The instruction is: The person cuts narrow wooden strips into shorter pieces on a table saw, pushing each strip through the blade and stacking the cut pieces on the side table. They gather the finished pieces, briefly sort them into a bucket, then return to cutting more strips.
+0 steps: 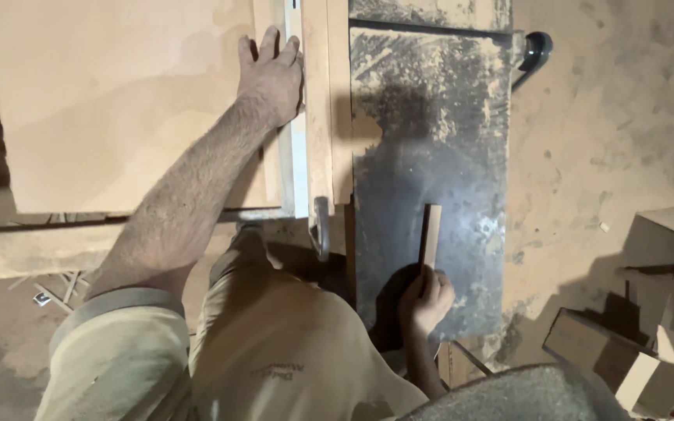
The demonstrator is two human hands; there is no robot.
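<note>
Two hands in view, both the person's own, seen from above.

Left hand (272,74): fingers extended and held close together, palm flat down. It presses on the pale board (118,109) at its right edge, the fingertips touching the white fence rail (296,140) that runs away from the viewer. Nothing is gripped; the forearm stretches up from the lower left.

Right hand (426,300): fingers curled shut around the near end of a narrow wooden strip (431,234). The strip lies flat on the dark metal tabletop (431,132) and points away from the person; its near end is covered by the hand, so the full length cannot be read.

Dark metal tabletop: heavily dusted with sawdust, thickest along the far and left edges.

Curved grey handle (321,228): at the near end of the white fence rail, just beside the tabletop's left edge. How it attaches is hard to make out.

Black knob (537,48): at the tabletop's far right corner, partly cut by shadow.

Offcut wood pieces (633,359): stacked on the floor at lower right, well apart from the hands, running out of the picture.

Floor (618,117): covered in sawdust.

Hidden: the person's body and clothing block the tabletop's near edge and whatever lies beneath; the far left is in deep shadow.
</note>
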